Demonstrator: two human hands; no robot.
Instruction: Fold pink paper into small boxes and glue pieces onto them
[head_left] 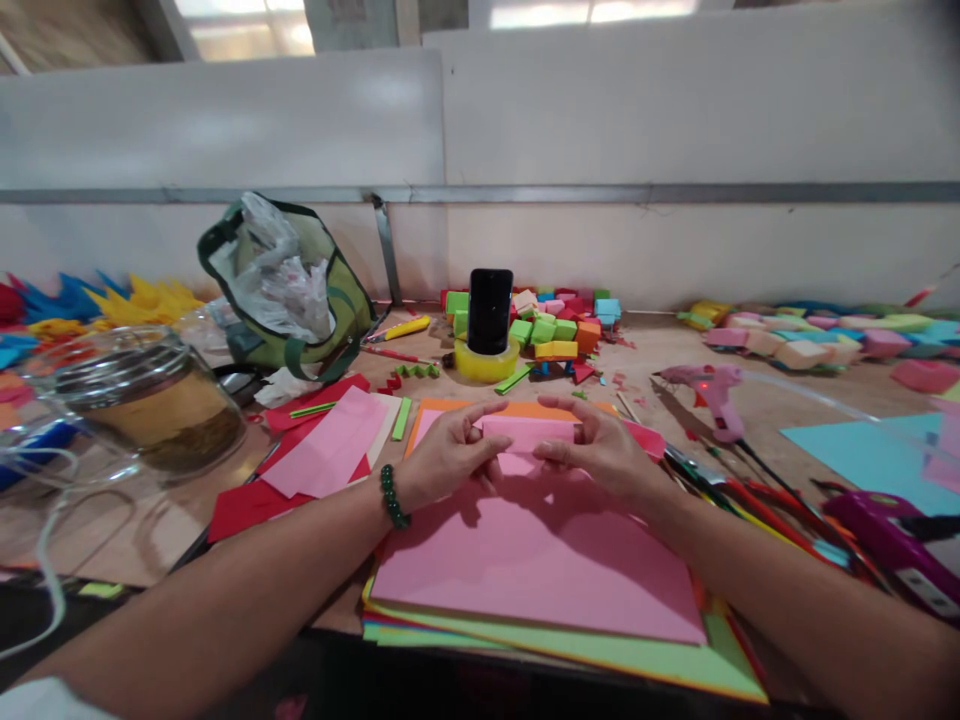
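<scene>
A small folded piece of pink paper [529, 432] is held up between my two hands, above a stack of coloured paper. My left hand [457, 445], with a dark green bead bracelet [394, 497] at the wrist, pinches its left end. At the other end, the thumb and fingers of my right hand [596, 445] close on the paper. Under both hands lies a large pink sheet [540, 570], topmost on the stack, with green and orange sheets showing at its edges. Cut pink strips [330, 440] and red paper [247, 508] rest beside my left forearm.
Behind my hands, a phone [490, 310] stands in a yellow tape roll [486, 363] before folded paper blocks [555, 330]. A glass jar [150, 400] and green bag [345, 320] are left. Right are a pink glue gun [712, 395], scissors [772, 510] and a purple power strip [892, 545].
</scene>
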